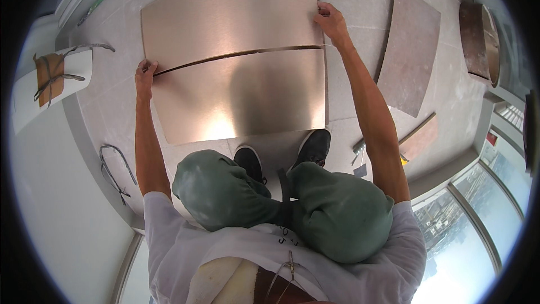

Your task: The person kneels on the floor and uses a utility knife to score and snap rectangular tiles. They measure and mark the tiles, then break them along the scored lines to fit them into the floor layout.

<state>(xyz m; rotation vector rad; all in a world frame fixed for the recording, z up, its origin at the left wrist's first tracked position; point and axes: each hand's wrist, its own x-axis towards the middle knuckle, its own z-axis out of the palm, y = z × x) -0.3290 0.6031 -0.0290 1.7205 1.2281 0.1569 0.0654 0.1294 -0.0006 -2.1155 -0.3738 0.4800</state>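
Observation:
Two shiny bronze-coloured metal panels lie before my feet, the far panel (230, 14) and the near panel (242, 95). Between them runs a narrow dark gap, slightly wider toward the left. My left hand (145, 77) pinches the far panel's near left corner, beside that gap. Up along the right edge of the same panel, my right hand (332, 21) is closed with its fingertips curled on the rim. What lies under the panels is hidden. The near panel reflects a dark shape and a bright patch of light.
Right of the panels lie a brownish board (409, 48) and a smaller board (421, 136) near some tools (360, 155). A curved panel (478, 42) stands at the far right. At left are a bundle tied with dark straps (52, 79) and a loose strap (115, 171). Windows (450, 219) line the right.

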